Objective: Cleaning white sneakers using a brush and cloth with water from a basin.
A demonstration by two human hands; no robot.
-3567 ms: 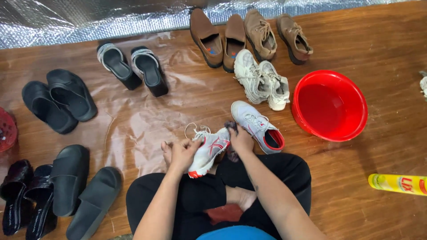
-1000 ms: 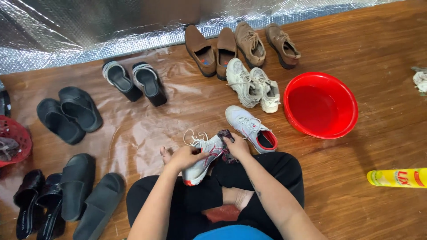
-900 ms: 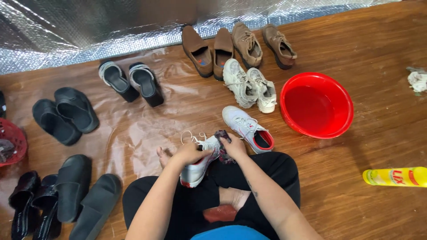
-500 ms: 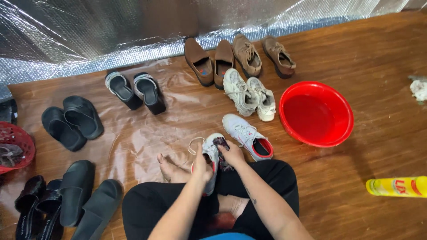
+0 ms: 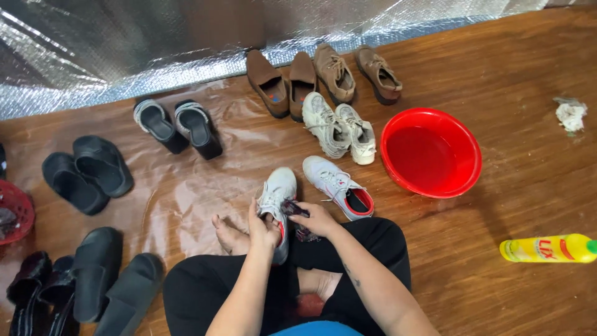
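Observation:
I sit cross-legged on a wooden floor. My left hand (image 5: 262, 228) grips a white sneaker with red lining (image 5: 278, 198), toe pointing away from me, over my lap. Against the shoe's inner side my right hand (image 5: 316, 219) holds a small dark cloth (image 5: 297, 212). The matching white sneaker (image 5: 336, 185) lies on the floor just to the right, close to my right hand.
A red basin (image 5: 430, 151) stands at right, a yellow bottle (image 5: 547, 248) lies further right. Brown shoes (image 5: 320, 73), pale sneakers (image 5: 339, 126), black slides (image 5: 177, 124) and black sandals (image 5: 87, 173) lie on a clear plastic sheet. A foil sheet (image 5: 124, 43) lines the back.
The white sneaker has been turned from lying sideways with its laces out to pointing away from me. Both hands stay on it; the view shifted slightly.

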